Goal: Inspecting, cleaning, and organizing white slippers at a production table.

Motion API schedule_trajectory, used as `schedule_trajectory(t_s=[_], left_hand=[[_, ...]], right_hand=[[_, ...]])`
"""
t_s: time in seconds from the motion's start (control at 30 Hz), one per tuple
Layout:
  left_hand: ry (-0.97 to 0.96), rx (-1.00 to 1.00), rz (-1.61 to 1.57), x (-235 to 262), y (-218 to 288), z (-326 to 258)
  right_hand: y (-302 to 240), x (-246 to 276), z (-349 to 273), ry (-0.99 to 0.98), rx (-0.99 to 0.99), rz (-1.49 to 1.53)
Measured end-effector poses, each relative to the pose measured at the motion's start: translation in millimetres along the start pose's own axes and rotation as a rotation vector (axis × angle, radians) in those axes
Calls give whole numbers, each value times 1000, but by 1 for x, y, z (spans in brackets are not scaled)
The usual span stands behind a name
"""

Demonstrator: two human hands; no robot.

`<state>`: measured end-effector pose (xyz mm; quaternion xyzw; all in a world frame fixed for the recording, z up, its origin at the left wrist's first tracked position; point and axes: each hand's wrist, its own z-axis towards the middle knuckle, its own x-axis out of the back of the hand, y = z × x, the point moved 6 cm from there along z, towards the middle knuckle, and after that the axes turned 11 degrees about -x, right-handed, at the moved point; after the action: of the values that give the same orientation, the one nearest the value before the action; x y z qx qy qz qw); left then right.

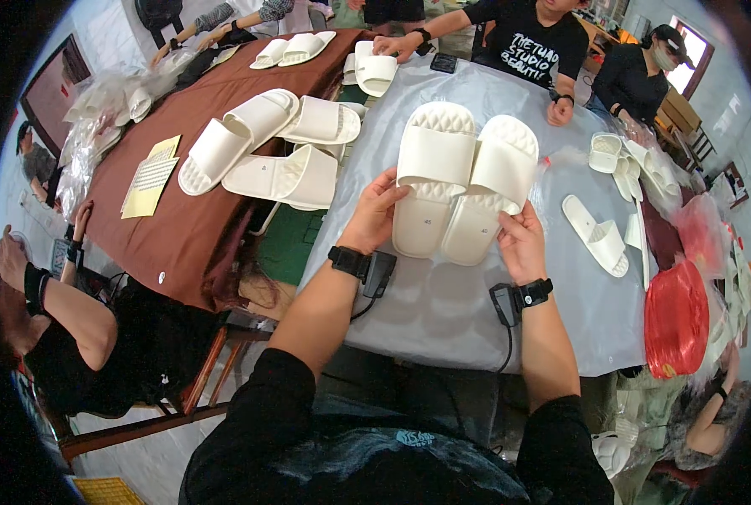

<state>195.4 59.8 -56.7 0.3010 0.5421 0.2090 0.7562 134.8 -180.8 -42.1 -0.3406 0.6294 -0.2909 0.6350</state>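
Observation:
Side by side above the grey-covered table (375, 324), a pair of white slide sandals is held up in front of me, their quilted insoles facing me. My left hand (375, 210) grips the left slide sandal (434, 156) by its outer edge, thumb on top. The right slide sandal (506, 164) is pinched at its outer edge by my right hand (523, 240). Both sandals' heels point toward me and their toes away. The fingers beneath the soles are hidden. A black device is strapped to each of my wrists.
Several white slides (241, 139) lie on the brown-covered table (127, 244) at left, with yellow sheets (150, 178). A single slide (594, 236) rests at right, near a red plastic bundle (677, 320). Across the table, a person's hand (398, 45) touches another white slide (375, 74). Other people surround the tables.

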Motion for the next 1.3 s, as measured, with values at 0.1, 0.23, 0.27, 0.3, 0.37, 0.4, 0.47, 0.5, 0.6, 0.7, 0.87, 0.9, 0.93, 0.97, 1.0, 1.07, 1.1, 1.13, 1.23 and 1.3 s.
schedule_trajectory(t_s=[0.1,0.23,0.27,0.3,0.37,0.4,0.47,0.5,0.6,0.7,0.87,0.9,0.93,0.97,1.0,1.07,1.1,1.13,1.23,1.3], left_hand=[[3,2,-13,-1,0,-1],[28,8,-18,-4,-1,-1],[29,8,-18,-5,0,-1],[21,12,-11,-4,0,-2],[17,17,-2,-3,0,-4],[11,14,-8,-4,0,-4],[8,14,-14,-5,-1,-4],[19,15,-10,-5,-2,-4],[28,20,-19,-3,-2,-2],[28,12,-33,-1,-2,-1],[47,0,-43,-4,-1,-1],[48,9,-42,-5,-1,-1],[49,18,-42,-6,-1,-2],[49,21,-42,-6,-2,-1],[48,13,-51,-4,-2,-1],[48,6,-60,-1,-3,-1],[32,12,-41,-1,-3,-1],[16,17,-21,0,-4,-1],[-3,10,-41,-2,-6,-2],[28,8,-68,-2,-7,-3]], right_hand=[[1,4,2,4,1,5],[1,7,2,-21,17,-31],[1,7,2,-19,15,-35],[1,4,1,-20,12,-34],[0,0,0,3,-5,-3],[1,2,1,5,-6,-2],[1,5,1,8,8,-3],[1,3,0,9,5,-2],[0,1,-2,44,-4,-25],[0,1,0,28,-10,-32],[0,2,1,45,-1,-30],[1,4,2,48,-3,-29],[1,5,2,26,-1,-27],[1,6,3,4,1,-26],[1,5,2,5,-1,-25],[0,2,1,3,-11,-42],[0,3,0,5,-11,-42],[0,3,0,12,-15,-37],[2,-4,-4,9,-44,-11],[3,-14,-8,1,-70,9]])
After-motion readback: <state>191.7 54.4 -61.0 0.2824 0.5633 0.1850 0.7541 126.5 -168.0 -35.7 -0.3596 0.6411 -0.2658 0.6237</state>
